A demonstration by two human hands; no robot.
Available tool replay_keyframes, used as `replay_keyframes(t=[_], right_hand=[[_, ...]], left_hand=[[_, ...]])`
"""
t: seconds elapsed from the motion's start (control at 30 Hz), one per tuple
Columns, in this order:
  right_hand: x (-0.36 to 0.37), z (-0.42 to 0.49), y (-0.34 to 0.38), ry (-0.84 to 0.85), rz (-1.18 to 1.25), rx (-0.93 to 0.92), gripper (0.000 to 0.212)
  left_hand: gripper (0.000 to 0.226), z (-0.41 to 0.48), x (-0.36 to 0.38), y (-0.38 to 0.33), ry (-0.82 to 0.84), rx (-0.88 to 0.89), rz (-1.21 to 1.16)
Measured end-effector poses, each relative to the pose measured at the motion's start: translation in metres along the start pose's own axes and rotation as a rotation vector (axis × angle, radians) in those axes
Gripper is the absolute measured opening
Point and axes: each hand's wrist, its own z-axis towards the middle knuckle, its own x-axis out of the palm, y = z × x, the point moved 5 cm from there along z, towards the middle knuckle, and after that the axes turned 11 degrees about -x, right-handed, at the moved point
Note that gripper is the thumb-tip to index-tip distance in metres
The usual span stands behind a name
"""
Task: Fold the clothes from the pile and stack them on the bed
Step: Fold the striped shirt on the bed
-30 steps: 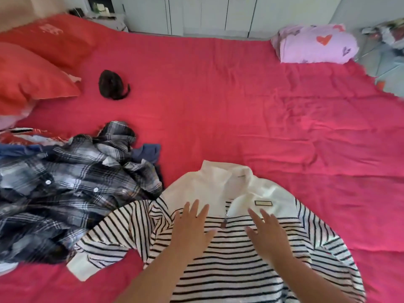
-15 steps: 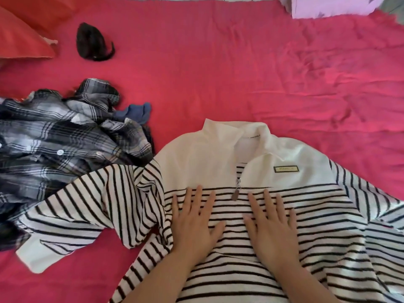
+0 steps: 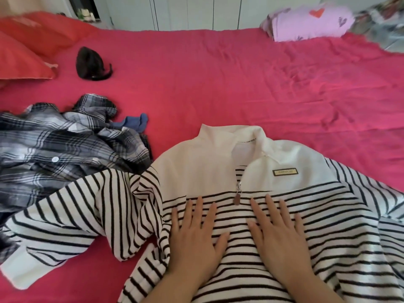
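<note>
A white pullover with black stripes (image 3: 207,162) lies face up on the pink bed (image 3: 240,84), collar pointing away from me, zip at the chest. Its left sleeve (image 3: 72,217) is spread out towards the pile. My left hand (image 3: 194,235) and my right hand (image 3: 277,232) both lie flat on its striped chest, fingers straight and spread, on either side of the zip pull. The pile of clothes (image 3: 59,154), topped by a dark plaid shirt with a blue garment beside it, sits at the left, touching the sleeve.
Two red pillows (image 3: 24,47) lie at the far left. A small dark bundle (image 3: 91,64) rests near them. A folded lilac blanket with hearts (image 3: 310,22) sits at the far right corner. White cupboard doors stand behind the bed.
Both hands have stayed flat on the pullover's chest, sliding slightly down it. My view dipped towards the pullover and then lifted again, showing the far side of the bed.
</note>
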Motion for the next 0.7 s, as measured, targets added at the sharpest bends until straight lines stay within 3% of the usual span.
replay_keyframes(t=[0.07, 0.17, 0.23, 0.33, 0.43, 0.53, 0.7], right_hand=[[0.0, 0.0, 0.001, 0.032, 0.04, 0.013, 0.069], [0.001, 0.002, 0.003, 0.032, 0.054, -0.043, 0.084], [-0.003, 0.003, 0.004, 0.095, 0.091, -0.05, 0.078], [-0.014, -0.001, 0.002, 0.224, 0.157, -0.06, 0.057], [-0.035, -0.022, 0.005, 0.265, 0.22, -0.14, 0.054], [-0.061, -0.063, 0.007, 0.154, 0.321, -0.241, 0.05], [-0.091, -0.147, 0.006, -0.255, 0.25, -0.417, 0.035]], left_hand=[[0.061, 0.0, -0.006, -0.001, 0.008, -0.015, -0.022], [0.082, 0.002, -0.014, -0.002, -0.016, -0.046, 0.002], [0.083, 0.004, -0.011, -0.003, 0.011, -0.058, 0.012], [0.064, -0.001, -0.019, -0.004, 0.094, -0.046, 0.005], [0.058, -0.024, -0.043, -0.002, 0.078, 0.048, -0.028], [0.053, -0.07, -0.064, 0.009, -0.069, 0.132, -0.17], [0.041, -0.154, -0.073, 0.037, -0.365, 0.273, -0.292]])
